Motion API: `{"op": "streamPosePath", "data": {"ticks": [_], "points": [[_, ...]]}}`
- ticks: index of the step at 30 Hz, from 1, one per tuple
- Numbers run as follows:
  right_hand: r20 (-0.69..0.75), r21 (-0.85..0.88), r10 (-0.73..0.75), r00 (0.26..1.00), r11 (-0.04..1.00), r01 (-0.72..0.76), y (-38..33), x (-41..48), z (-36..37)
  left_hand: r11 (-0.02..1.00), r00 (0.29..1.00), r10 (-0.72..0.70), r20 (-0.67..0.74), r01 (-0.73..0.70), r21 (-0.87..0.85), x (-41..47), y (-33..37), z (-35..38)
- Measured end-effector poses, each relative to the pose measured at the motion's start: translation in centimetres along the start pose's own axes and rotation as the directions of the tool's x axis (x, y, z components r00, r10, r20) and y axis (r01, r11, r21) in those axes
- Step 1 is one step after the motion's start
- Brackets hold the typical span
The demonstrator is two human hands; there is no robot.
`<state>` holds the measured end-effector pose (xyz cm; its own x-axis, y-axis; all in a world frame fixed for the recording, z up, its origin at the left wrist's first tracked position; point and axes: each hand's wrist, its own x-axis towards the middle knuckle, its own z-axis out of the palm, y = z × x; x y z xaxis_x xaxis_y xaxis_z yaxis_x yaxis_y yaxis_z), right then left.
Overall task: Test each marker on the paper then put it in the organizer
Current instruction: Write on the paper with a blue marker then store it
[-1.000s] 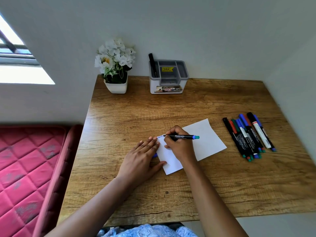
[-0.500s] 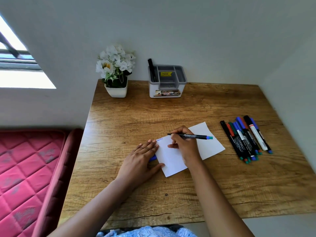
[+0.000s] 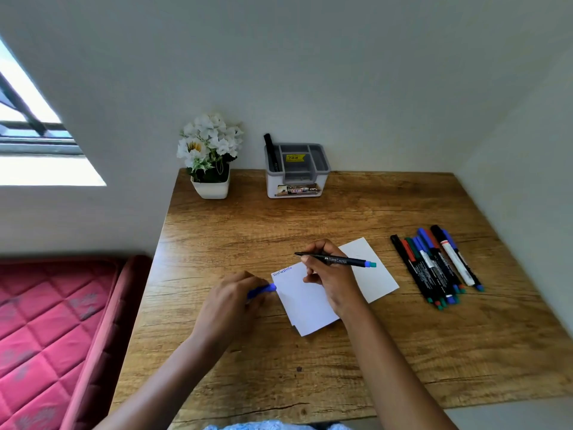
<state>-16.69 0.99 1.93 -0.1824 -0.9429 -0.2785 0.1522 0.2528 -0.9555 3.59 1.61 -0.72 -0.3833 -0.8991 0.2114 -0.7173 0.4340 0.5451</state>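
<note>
Head view: your right hand (image 3: 331,282) on the white paper sheet (image 3: 305,305) holds a thin black marker (image 3: 341,261); your left hand (image 3: 232,302) pinches a blue cap (image 3: 263,290).

Marker (image 3: 341,261) in right hand (image 3: 331,282), cap (image 3: 263,290) in left hand (image 3: 231,301)

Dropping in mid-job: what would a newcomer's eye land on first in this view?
The two hands at the centre: the right hand holds an uncapped marker over the paper, and the left hand grips a blue cap beside the sheet's left edge. Next, the pile of markers on the right, and the organizer at the back with one black marker standing in its left compartment.
</note>
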Motion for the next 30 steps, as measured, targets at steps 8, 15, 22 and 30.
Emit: {"op": "streamPosePath", "data": {"ticks": [8,15,22,30], "points": [[0.011,0.164,-0.059,0.998,0.985,0.057,-2.3,-2.3,0.3,0.082,0.781,-0.54,0.315,0.421,-0.903,3.9,4.2,-3.0],[-0.067,-0.031,-0.267,0.961,0.964,0.266,-4.2,-3.9,0.8,-0.369,0.771,-0.434,0.467,0.32,-0.872,5.5,6.3,-4.0],[-0.07,-0.096,-0.381,0.922,0.923,0.374,-4.6,-4.4,1.1,-0.414,0.797,-0.398,0.455,0.287,-0.864,5.8,6.8,-4.4],[0.02,-0.15,-0.448,0.894,0.882,0.446,-4.5,-4.2,1.9,-0.298,0.844,-0.251,0.474,0.398,-0.867,5.4,7.5,-4.6]]}}
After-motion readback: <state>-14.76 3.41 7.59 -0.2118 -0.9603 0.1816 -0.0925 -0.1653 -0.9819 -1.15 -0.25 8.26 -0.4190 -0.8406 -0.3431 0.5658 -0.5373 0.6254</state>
